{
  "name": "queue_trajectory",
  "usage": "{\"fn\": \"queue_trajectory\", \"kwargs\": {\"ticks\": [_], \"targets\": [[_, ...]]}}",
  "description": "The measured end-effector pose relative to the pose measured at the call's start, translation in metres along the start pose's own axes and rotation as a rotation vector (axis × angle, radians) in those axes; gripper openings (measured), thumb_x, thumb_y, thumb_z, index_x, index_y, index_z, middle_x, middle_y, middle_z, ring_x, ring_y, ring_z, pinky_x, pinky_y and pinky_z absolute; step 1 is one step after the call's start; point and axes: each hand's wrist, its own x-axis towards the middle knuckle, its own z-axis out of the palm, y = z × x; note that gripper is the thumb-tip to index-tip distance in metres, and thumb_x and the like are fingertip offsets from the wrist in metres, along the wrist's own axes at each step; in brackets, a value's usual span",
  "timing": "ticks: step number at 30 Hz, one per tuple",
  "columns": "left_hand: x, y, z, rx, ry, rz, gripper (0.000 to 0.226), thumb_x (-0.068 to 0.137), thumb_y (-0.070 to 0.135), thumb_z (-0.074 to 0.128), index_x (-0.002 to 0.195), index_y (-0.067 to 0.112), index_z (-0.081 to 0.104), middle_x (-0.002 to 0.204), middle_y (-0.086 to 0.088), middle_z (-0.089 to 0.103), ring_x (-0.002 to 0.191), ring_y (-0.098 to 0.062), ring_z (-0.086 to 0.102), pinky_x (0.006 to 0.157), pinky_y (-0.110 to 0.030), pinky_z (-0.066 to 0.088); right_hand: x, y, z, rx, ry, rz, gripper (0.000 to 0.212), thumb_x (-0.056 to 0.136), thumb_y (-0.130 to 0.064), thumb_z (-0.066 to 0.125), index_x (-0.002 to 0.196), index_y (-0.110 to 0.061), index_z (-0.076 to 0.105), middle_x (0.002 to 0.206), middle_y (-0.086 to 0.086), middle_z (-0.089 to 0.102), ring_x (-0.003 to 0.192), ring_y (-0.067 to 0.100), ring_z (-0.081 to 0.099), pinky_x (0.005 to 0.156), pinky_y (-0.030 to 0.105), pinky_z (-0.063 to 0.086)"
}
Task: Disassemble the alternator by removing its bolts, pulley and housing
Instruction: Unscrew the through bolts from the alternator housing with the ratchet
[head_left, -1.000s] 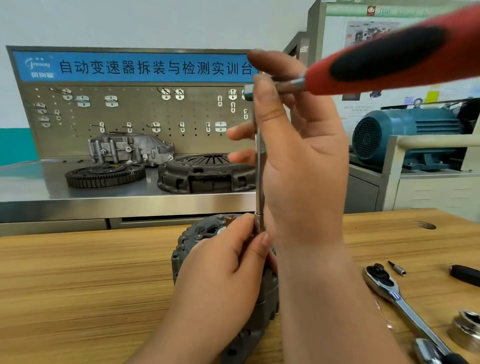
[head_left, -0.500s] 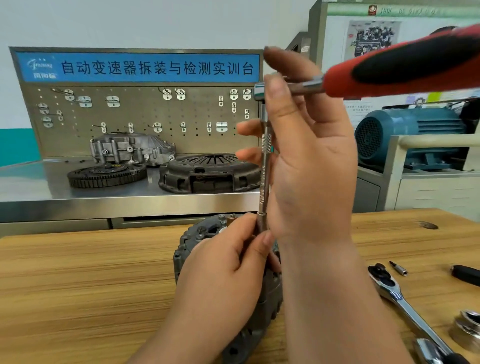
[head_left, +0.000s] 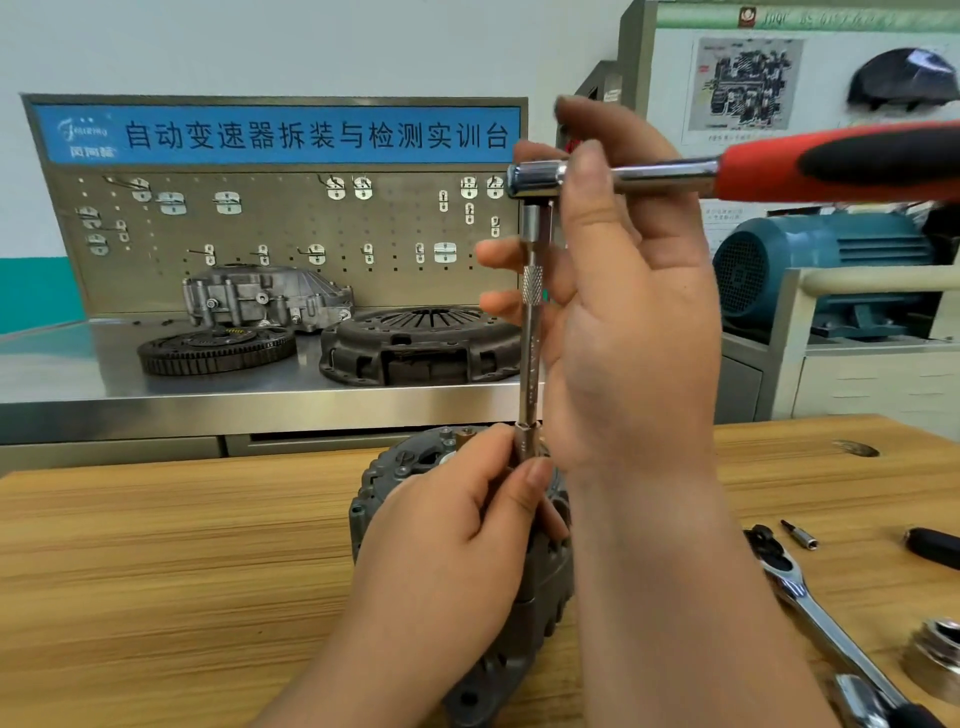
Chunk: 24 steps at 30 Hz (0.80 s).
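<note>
Wooden table (head_left: 156, 571) carries the alternator (head_left: 543, 584), centre, near its front edge. Left hand (head_left: 452, 551) pinches the extension (head_left: 531, 364) low, atop it; right hand (head_left: 634, 332) curls thumb and forefinger round the ratchet (head_left: 831, 166). Behind, steel bench (head_left: 78, 374) bears flywheel (head_left: 213, 353), clutch cover (head_left: 415, 343).

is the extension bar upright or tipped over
Upright: the extension bar runs near-vertically from the ratchet down to the alternator, left hand pinching its lower end.

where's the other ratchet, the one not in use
In the head view the chrome ratchet lies on the wooden table at lower right, beside the right forearm, a small bit just beyond its head.
</note>
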Motion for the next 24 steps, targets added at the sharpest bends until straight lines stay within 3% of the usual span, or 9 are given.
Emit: {"fn": "queue_trajectory", "kwargs": {"ticks": [4,9,12,19,24], "targets": [[0.0001,-0.0002,0.0010,-0.009,0.011,-0.010,0.025,0.084,0.049,0.040,0.098,0.039,0.058,0.085,0.028,0.069,0.080,0.000,0.063,0.077,-0.047,0.053,-0.0015,0.0026,0.0013,-0.126,-0.012,-0.093,0.018,0.097,-0.016,0.050,0.107,-0.024,0.062,0.114,0.005,0.063,0.068,0.017,0.063,0.054,0.023,0.051],[-0.0033,-0.0006,-0.0011,-0.003,0.009,0.027,0.043,0.081,0.065,0.032,0.099,0.035,0.059,0.089,0.020,0.069,0.088,-0.008,0.064,0.079,-0.047,0.052,-0.0009,0.0026,0.0024,0.132,0.039,0.118,0.021,0.103,-0.025,0.039,0.114,-0.019,0.056,0.119,0.009,0.065,0.055,0.016,0.063,0.048,0.021,0.050],[-0.0029,-0.0002,-0.0019,0.052,0.008,0.046,0.033,0.086,0.056,0.033,0.099,0.037,0.056,0.086,0.021,0.068,0.083,-0.005,0.062,0.076,-0.045,0.051,0.0006,0.0008,0.0008,0.233,0.037,0.186,0.023,0.104,-0.027,0.036,0.117,-0.015,0.052,0.122,0.013,0.064,0.053,0.016,0.063,0.047,0.022,0.049],[0.0008,-0.0003,-0.0002,-0.003,0.002,-0.002,0.023,0.085,0.047,0.041,0.094,0.038,0.060,0.085,0.026,0.069,0.077,-0.004,0.064,0.074,-0.048,0.053,-0.0014,0.0014,0.0003,-0.060,0.000,-0.051,0.016,0.097,-0.015,0.050,0.103,-0.024,0.062,0.119,0.012,0.062,0.071,0.018,0.063,0.054,0.024,0.050],[-0.0011,-0.0036,0.0007,-0.030,0.026,0.032,0.039,0.082,0.058,0.038,0.094,0.029,0.062,0.082,0.009,0.069,0.084,-0.018,0.064,0.076,-0.051,0.051,-0.0039,0.0032,0.0047,0.067,-0.006,0.076,0.018,0.101,-0.022,0.043,0.107,-0.022,0.060,0.121,0.011,0.063,0.059,0.014,0.063,0.048,0.020,0.049]]}}
